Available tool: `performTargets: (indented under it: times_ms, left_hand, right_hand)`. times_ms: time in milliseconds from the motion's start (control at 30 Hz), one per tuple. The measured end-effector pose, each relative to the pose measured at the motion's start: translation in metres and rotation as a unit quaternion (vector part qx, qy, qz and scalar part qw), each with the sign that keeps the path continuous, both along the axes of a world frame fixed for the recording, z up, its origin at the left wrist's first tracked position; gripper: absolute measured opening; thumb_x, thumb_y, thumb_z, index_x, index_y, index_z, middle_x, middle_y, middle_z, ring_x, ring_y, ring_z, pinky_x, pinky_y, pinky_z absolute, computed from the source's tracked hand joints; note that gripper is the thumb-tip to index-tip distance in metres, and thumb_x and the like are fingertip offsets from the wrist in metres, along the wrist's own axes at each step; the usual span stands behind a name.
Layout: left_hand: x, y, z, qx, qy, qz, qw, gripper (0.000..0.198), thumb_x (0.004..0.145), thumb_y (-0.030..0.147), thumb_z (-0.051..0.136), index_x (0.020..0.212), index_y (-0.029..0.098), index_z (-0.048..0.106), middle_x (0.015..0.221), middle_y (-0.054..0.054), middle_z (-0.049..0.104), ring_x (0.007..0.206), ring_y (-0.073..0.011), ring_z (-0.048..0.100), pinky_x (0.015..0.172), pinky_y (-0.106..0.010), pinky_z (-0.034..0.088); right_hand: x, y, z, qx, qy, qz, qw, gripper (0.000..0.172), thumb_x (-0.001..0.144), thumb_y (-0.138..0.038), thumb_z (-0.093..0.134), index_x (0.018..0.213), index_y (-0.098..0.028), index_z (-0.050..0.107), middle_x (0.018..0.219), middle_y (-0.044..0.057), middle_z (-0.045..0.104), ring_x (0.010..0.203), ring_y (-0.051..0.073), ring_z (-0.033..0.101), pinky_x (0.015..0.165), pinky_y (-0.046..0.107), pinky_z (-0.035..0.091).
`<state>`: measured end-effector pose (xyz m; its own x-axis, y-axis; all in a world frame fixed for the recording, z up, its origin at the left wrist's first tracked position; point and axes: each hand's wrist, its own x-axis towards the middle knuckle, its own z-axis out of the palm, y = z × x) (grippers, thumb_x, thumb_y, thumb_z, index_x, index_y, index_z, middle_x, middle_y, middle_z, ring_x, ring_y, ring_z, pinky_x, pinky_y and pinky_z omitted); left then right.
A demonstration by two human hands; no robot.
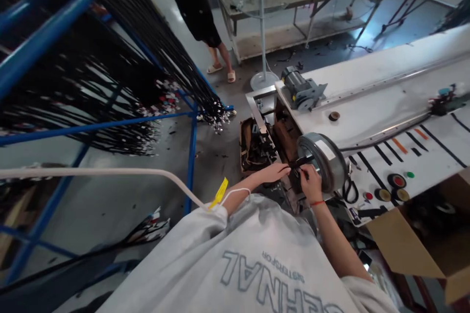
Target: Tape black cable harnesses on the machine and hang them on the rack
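Note:
My left hand (278,172) reaches in from the left with its fingertips pinched on a dark, narrow piece that looks like a black cable (303,161). Close beside it, my right hand (311,181) is bent with fingers and thumb together at the same dark piece; its exact end is too small to make out. Just behind my right hand stands a round grey metal drum (326,161) at the corner of the white workbench (367,88). Black-handled scissors (350,190) hang by the drum's right side.
Tape rolls (397,181) and coloured buttons lie along the bench edge. A grey motor (293,80) sits on the bench. An open cardboard box (407,249) is at right. Black cables (110,83) hang on a blue rack (191,156) at left. Another person (194,5) stands beyond.

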<state>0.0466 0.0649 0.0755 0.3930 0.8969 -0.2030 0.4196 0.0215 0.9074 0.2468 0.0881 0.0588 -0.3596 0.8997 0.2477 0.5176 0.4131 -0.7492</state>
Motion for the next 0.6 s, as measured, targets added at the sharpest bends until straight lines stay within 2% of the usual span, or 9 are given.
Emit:
performTargets:
  times_ms: [100,200,300,367,467,500,533,567,600]
  left_hand:
    - [-0.001,0.002,-0.004,0.038,0.094,-0.03,0.994,0.033,0.099,0.033,0.036,0.082,0.015,0.057,0.074,-0.006,0.06,0.07,-0.0167,0.055,0.071,-0.027,0.043]
    - [0.007,-0.003,0.002,0.047,0.141,-0.038,0.988,0.033,0.1,0.031,0.034,0.091,0.013,0.061,0.078,-0.009,0.064,0.072,-0.0188,0.06,0.072,-0.028,0.046]
    - [0.018,-0.013,0.012,0.087,0.207,-0.009,0.974,0.032,0.099,0.033,0.04,0.103,0.011,0.062,0.089,-0.015,0.068,0.08,-0.0234,0.065,0.078,-0.032,0.049]
    - [0.019,-0.02,0.014,0.107,0.219,0.026,0.969,0.031,0.096,0.032,0.045,0.11,0.01,0.062,0.098,-0.017,0.069,0.087,-0.0258,0.067,0.083,-0.035,0.05]
    - [0.004,-0.027,0.001,0.024,0.166,0.023,0.985,0.029,0.091,0.033,0.05,0.104,0.012,0.066,0.091,-0.011,0.071,0.083,-0.0235,0.067,0.082,-0.031,0.05]
    - [-0.004,-0.031,-0.006,-0.03,0.16,0.001,0.987,0.029,0.088,0.035,0.052,0.096,0.012,0.068,0.085,-0.01,0.072,0.079,-0.0229,0.067,0.079,-0.03,0.051]
    - [-0.011,-0.035,-0.014,-0.081,0.162,-0.028,0.983,0.029,0.086,0.037,0.053,0.089,0.012,0.069,0.08,-0.009,0.071,0.077,-0.0229,0.067,0.077,-0.029,0.051]
    - [-0.017,-0.041,-0.02,-0.121,0.179,-0.049,0.975,0.03,0.082,0.039,0.055,0.082,0.013,0.069,0.077,-0.009,0.071,0.076,-0.0238,0.066,0.077,-0.03,0.051]
    - [-0.022,-0.048,-0.026,-0.132,0.189,-0.051,0.972,0.032,0.079,0.042,0.055,0.077,0.013,0.069,0.077,-0.01,0.072,0.077,-0.025,0.067,0.078,-0.031,0.052]
  right_hand:
    - [-0.001,0.007,0.011,0.005,-0.018,0.002,1.0,0.025,0.094,-0.033,0.041,0.107,-0.021,0.058,0.105,0.012,0.065,0.095,0.024,0.063,0.089,0.041,0.051]
    - [-0.007,0.012,0.019,-0.002,-0.098,0.001,0.995,0.042,0.093,-0.033,0.042,0.13,-0.016,0.048,0.117,0.015,0.063,0.1,0.024,0.063,0.098,0.044,0.046]
    - [-0.02,0.009,0.026,0.021,-0.17,0.032,0.985,0.045,0.094,-0.029,0.039,0.135,-0.014,0.047,0.129,0.016,0.058,0.116,0.025,0.057,0.11,0.046,0.036]
    - [-0.025,0.0,0.034,0.047,-0.171,0.054,0.983,0.045,0.096,-0.026,0.034,0.137,-0.016,0.048,0.136,0.014,0.055,0.123,0.025,0.052,0.111,0.047,0.033]
    - [-0.005,-0.013,0.046,0.089,-0.129,0.109,0.982,0.045,0.095,-0.031,0.038,0.138,-0.022,0.049,0.141,0.012,0.051,0.13,0.026,0.047,0.111,0.049,0.034]
    - [0.011,-0.015,0.048,0.097,-0.122,0.079,0.985,0.046,0.094,-0.034,0.04,0.138,-0.023,0.048,0.143,0.012,0.049,0.132,0.027,0.044,0.111,0.05,0.034]
    - [0.032,-0.015,0.049,0.097,-0.126,0.004,0.987,0.048,0.094,-0.036,0.04,0.14,-0.021,0.047,0.145,0.014,0.045,0.136,0.028,0.04,0.111,0.052,0.033]
    - [0.055,-0.013,0.048,0.081,-0.142,-0.115,0.98,0.052,0.094,-0.038,0.04,0.141,-0.017,0.044,0.147,0.017,0.041,0.139,0.03,0.036,0.111,0.053,0.032]
    - [0.08,-0.01,0.046,0.046,-0.163,-0.257,0.951,0.057,0.093,-0.039,0.04,0.143,-0.011,0.04,0.148,0.022,0.038,0.14,0.033,0.032,0.111,0.054,0.031]
